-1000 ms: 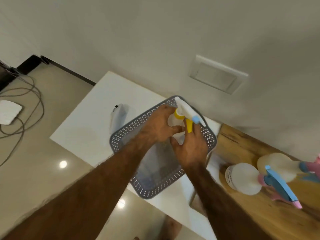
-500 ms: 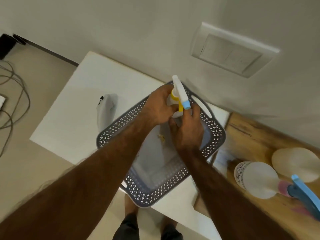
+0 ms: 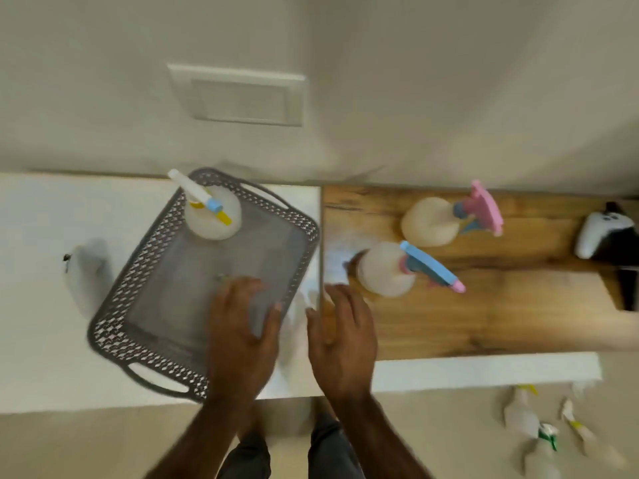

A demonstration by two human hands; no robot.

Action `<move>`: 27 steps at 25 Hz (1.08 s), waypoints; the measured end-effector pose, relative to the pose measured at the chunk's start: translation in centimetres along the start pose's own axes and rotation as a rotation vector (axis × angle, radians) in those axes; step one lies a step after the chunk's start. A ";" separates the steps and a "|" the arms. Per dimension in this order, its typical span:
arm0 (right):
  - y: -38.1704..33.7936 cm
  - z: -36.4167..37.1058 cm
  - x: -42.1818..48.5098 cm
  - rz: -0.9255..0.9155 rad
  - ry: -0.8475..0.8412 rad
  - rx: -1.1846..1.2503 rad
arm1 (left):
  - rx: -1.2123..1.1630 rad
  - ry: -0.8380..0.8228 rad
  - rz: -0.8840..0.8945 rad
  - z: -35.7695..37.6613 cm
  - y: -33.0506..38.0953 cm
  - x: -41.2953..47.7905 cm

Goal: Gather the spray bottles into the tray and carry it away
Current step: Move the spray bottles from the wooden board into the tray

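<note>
A grey perforated tray (image 3: 138,271) lies on the white table. A clear spray bottle with a white, yellow and blue head (image 3: 211,216) stands upright in the tray's far corner. On the wooden top to the right stand a bottle with a blue and pink head (image 3: 387,271) and a bottle with a pink head (image 3: 428,221). My left hand (image 3: 242,337) hovers open over the tray's near right part. My right hand (image 3: 340,340) is open, just short of the blue-headed bottle, not touching it.
A white object (image 3: 88,267) lies on the table left of the tray. A white game controller (image 3: 601,233) sits at the far right of the wooden top. Several more spray bottles (image 3: 532,430) lie on the floor at lower right. The wall is close behind.
Both hands let go of the yellow-headed bottle, which now stands alone in the tray. The hands drew back toward me, the right one shifting toward the wooden top. The view swung right.
</note>
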State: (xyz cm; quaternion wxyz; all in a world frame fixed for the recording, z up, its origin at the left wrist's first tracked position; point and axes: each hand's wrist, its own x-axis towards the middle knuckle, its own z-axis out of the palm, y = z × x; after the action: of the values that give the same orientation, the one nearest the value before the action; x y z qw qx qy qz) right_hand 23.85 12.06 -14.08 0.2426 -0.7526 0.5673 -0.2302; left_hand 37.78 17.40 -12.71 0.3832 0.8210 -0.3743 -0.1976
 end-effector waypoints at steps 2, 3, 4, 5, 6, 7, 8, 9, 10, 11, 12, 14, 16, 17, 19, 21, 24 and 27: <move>3.2 -2.8 -2.1 0.175 0.058 -0.043 | -0.110 -0.266 0.052 2.2 2.4 -0.8; 4.5 -3.7 -2.4 0.283 0.076 -0.039 | -0.143 -0.379 0.055 3.3 3.3 -0.2; 5.7 -4.4 -2.2 0.372 0.089 -0.032 | -0.150 -0.478 0.039 4.4 4.2 0.8; 6.9 -5.0 -1.9 0.436 0.100 -0.023 | -0.133 -0.576 0.018 5.9 5.0 2.0; 8.0 -5.2 -1.2 0.466 0.089 -0.002 | -0.102 -0.655 -0.004 7.4 5.8 3.1; 9.0 -5.2 -0.3 0.461 0.059 0.038 | -0.077 -0.708 -0.024 8.7 6.4 4.0; 9.8 -5.1 0.9 0.440 0.021 0.082 | -0.070 -0.743 -0.039 9.9 7.0 4.6; 10.3 -4.8 2.1 0.423 -0.019 0.118 | -0.077 -0.762 -0.042 11.1 7.3 5.0; 10.7 -4.4 3.2 0.406 -0.050 0.138 | -0.092 -0.765 -0.035 12.1 7.4 5.4; 11.1 -3.9 4.0 0.383 -0.064 0.136 | -0.108 -0.758 -0.022 12.8 7.3 5.6; 11.4 -3.6 4.6 0.358 -0.062 0.114 | -0.117 -0.742 -0.009 13.3 7.3 5.7; 11.2 -3.2 5.2 0.329 -0.064 0.075 | -0.104 -0.691 -0.005 13.3 7.1 5.9; 10.3 -3.4 5.2 0.344 -0.096 0.072 | -0.069 -0.666 -0.023 12.5 7.3 6.1; 9.6 -3.7 5.3 0.354 -0.115 0.074 | -0.065 -0.662 -0.033 11.8 7.4 6.2; 7.7 -4.1 5.5 0.333 -0.116 0.057 | -0.079 -0.637 -0.032 10.0 7.8 6.5; 5.6 -4.6 6.1 0.279 -0.078 0.015 | -0.106 -0.586 -0.017 8.0 8.4 7.1; 1.5 -4.4 7.4 0.224 -0.056 0.003 | -0.145 -0.477 -0.035 4.6 8.3 8.6; -1.8 -2.6 8.4 0.203 -0.126 0.011 | -0.187 -0.394 -0.095 1.7 6.9 9.8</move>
State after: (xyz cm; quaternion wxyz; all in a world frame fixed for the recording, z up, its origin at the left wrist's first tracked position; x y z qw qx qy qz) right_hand 25.70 4.13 -10.38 0.3041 -0.7028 0.6230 -0.1595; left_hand 39.83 6.15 -8.79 0.3675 0.7440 -0.3830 -0.4059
